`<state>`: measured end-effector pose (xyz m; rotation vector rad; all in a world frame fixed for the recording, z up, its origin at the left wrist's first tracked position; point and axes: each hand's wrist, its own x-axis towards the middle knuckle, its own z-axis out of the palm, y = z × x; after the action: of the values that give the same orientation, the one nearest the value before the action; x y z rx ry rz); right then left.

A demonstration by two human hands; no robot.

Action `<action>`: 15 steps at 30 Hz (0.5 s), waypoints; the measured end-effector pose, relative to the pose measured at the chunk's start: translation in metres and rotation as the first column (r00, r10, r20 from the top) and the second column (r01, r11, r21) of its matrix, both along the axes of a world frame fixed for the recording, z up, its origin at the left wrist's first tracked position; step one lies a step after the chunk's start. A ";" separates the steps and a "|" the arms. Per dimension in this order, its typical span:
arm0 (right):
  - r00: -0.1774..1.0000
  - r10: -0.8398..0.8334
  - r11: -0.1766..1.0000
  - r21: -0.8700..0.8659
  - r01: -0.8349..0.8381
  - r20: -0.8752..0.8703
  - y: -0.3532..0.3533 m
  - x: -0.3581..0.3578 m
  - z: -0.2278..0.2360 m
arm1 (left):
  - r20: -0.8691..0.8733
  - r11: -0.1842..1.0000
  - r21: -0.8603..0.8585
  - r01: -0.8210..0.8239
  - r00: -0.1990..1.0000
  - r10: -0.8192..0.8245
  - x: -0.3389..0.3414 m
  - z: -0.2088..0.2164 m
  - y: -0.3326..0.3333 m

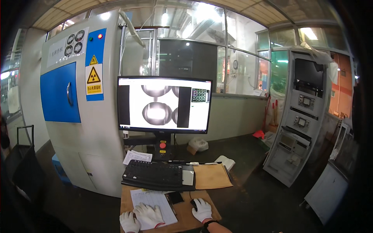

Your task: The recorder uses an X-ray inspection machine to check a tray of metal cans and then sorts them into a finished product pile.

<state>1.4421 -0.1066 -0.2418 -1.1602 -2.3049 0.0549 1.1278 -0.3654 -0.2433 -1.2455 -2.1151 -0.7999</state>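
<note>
White gloves cover both my hands. My right hand [202, 210] rests over a black computer mouse [193, 203] at the desk's right side, its fingers bent round it. At the lower left, my left hand [129, 222] lies by the edge of a written paper sheet [168, 213]. Its fingers look curled, with a small dark bit beside them that I cannot make out. Right next to it, on the sheet, lies a white glove [149, 214] with a red-edged cuff, seemingly loose. A dark flat object [176, 198] sits between the sheet and the mouse.
A black keyboard [153, 173] and a brown folder [213, 176] occupy the raised shelf. Above stands a monitor [164, 105] showing rounded grey shapes. A large cabinet with a blue door [60, 93] rises on the left; an instrument rack [297, 120] stands at right.
</note>
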 end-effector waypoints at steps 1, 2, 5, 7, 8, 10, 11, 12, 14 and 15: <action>1.000 0.009 0.999 0.038 -0.008 -0.010 0.000 -0.001 0.001 | -0.002 1.000 -0.002 -0.009 1.000 0.009 0.001 0.001 -0.001; 1.000 0.020 0.999 0.034 -0.020 0.000 0.000 0.000 0.002 | 0.007 1.000 -0.007 -0.020 1.000 0.020 0.001 0.002 0.002; 0.998 0.038 0.997 0.070 -0.035 -0.041 0.000 0.004 0.006 | 0.130 0.999 -0.048 -0.019 0.991 0.025 0.001 0.000 0.012; 0.999 0.011 0.999 0.049 -0.009 -0.036 0.001 0.002 0.008 | 0.076 0.998 -0.066 -0.010 0.997 0.015 -0.004 -0.007 0.012; 0.999 0.013 0.998 0.059 -0.011 -0.038 0.002 0.003 0.007 | 0.083 0.998 -0.066 -0.007 0.996 0.013 -0.004 -0.008 0.013; 0.999 0.017 0.999 0.050 -0.015 -0.034 0.003 0.003 0.004 | 0.093 0.997 -0.078 -0.012 0.996 0.019 -0.004 -0.009 0.011; 1.000 0.010 0.999 0.038 -0.009 -0.028 0.002 0.003 0.004 | 0.105 0.996 -0.092 -0.004 0.994 0.014 -0.003 -0.005 0.011; 0.999 0.006 0.999 0.036 -0.005 -0.032 0.002 0.002 0.003 | 0.101 0.996 -0.095 0.000 0.995 0.010 -0.001 -0.003 0.010; 1.000 0.007 1.000 0.024 -0.006 -0.029 0.002 0.002 0.002 | 0.125 0.995 -0.101 -0.020 0.992 0.032 0.003 0.005 0.008; 0.999 -0.001 1.000 0.024 0.001 -0.035 0.002 0.002 0.000 | 0.119 0.995 -0.101 -0.013 0.993 0.025 0.001 0.004 0.009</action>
<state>1.4445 -0.1043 -0.2415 -1.1397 -2.2684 0.0471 1.1289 -0.3565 -0.2389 -1.2544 -2.2858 -0.7867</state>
